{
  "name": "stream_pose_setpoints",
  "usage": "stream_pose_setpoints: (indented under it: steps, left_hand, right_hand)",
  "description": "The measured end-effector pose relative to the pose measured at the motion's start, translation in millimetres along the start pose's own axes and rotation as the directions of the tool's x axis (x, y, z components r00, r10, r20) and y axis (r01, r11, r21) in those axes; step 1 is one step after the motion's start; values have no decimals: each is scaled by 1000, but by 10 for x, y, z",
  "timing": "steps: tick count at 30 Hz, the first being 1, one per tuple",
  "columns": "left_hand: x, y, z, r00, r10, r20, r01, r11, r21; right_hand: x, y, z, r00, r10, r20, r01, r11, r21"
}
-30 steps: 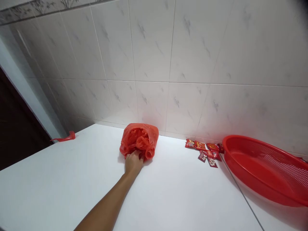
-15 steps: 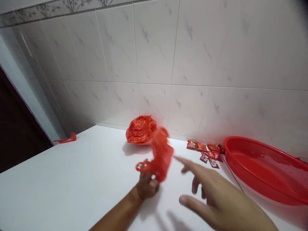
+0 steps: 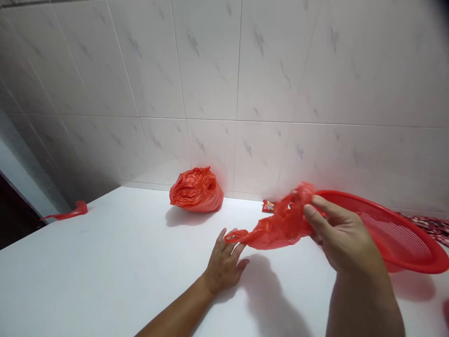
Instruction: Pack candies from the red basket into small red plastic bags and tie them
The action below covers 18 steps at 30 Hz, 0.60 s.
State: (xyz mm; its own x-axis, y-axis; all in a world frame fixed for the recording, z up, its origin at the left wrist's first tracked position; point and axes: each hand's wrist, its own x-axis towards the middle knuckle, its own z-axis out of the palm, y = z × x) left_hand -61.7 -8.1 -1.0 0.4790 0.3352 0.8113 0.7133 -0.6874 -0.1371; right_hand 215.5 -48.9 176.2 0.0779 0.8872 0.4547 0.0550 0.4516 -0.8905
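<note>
Bag (image 3: pixel 280 227) of thin red plastic hangs crumpled over the table (image 3: pixel 105 271), one end pinched between thumb and fingers of the right hand (image 3: pixel 338 229), while the left hand (image 3: pixel 222 269) is spread, gripping nothing, at its loop — touching or not, I cannot tell. Judging by this, one bag is loose and in hand but neither flattened nor opened, with the basket (image 3: pixel 431 264) behind it toward the table's right side. Farther off, the red bundle (image 3: pixel 199 192) sits unhandled near the back edge — a small packet (image 3: pixel 268 206) to its right, a red scrap (image 3: pixel 72 213) on the left edge
</note>
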Motion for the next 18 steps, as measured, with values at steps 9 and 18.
stream_pose_setpoints:
  steps: [9, 18]
  left_hand:
    - [28, 49, -56, 994, -14, 113, 52, 940, -337]
    - [72, 56, -66, 990, 51, 129, 21, 864, -502]
  right_hand:
    - [96, 138, 8, 901, 224, 372, -219, 974, -57]
    - [107, 149, 325, 776, 535, 334, -209, 719, -663]
